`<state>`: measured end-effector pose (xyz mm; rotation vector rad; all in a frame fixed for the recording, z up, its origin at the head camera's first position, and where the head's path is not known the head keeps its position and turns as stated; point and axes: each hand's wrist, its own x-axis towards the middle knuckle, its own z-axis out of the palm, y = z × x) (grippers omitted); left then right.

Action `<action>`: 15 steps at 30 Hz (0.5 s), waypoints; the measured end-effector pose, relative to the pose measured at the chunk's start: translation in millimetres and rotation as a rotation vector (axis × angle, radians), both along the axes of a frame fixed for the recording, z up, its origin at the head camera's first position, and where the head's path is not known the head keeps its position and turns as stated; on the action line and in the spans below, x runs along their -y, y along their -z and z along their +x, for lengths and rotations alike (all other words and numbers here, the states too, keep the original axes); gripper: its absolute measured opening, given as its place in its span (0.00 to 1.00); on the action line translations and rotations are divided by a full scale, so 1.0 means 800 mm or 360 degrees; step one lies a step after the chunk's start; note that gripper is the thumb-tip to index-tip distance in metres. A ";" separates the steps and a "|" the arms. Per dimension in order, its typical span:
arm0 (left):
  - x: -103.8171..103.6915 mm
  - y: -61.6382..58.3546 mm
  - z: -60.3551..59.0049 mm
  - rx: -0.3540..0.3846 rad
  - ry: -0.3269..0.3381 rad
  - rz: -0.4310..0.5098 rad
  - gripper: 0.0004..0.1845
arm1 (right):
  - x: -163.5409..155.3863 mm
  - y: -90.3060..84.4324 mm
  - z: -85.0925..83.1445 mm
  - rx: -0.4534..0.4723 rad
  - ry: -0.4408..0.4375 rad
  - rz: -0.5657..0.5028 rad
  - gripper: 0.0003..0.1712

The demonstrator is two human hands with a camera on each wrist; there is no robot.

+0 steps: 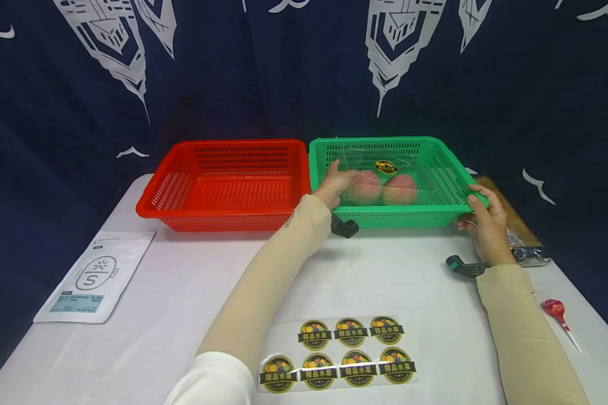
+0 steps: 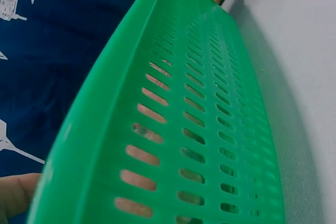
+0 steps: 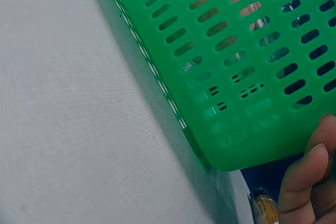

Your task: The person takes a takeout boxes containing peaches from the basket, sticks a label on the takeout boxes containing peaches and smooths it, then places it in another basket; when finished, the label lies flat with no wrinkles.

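A green slotted basket stands at the back right of the white table. Inside it lies a clear plastic box holding two peaches, with a round fruit sticker on its lid. My left hand reaches over the basket's left wall and grips the box's left end. My right hand grips the basket's near right corner, thumb on the rim. The left wrist view shows the basket's outer wall close up. In the right wrist view my fingertips sit under the basket corner.
A red basket stands right against the green one's left side. A sheet of round fruit stickers lies near the front edge. A white pouch lies at the left. At the right are a red lollipop and a dark bundle.
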<state>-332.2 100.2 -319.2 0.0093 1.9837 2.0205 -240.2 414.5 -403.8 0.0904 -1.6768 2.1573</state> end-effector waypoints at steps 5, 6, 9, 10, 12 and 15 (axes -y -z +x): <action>0.002 -0.002 -0.005 0.0146 0.0123 -0.0102 0.46 | 0.001 0.001 0.000 0.0008 0.0006 0.0007 0.15; 0.003 -0.002 -0.005 0.0162 0.0144 -0.0114 0.47 | 0.001 0.001 0.000 0.0009 0.0007 0.0011 0.15; 0.003 -0.003 -0.006 0.0168 0.0172 -0.0141 0.46 | 0.001 0.000 0.000 0.0010 0.0009 0.0015 0.15; 0.003 -0.003 -0.006 0.0161 0.0172 -0.0150 0.45 | 0.001 0.000 0.000 0.0011 0.0008 0.0014 0.15; 0.002 -0.004 -0.005 0.0138 0.0164 -0.0163 0.44 | 0.001 0.000 0.000 0.0016 0.0011 0.0015 0.15; 0.001 -0.005 -0.003 0.0098 0.0128 -0.0163 0.42 | 0.000 0.001 -0.001 0.0037 0.0028 0.0017 0.15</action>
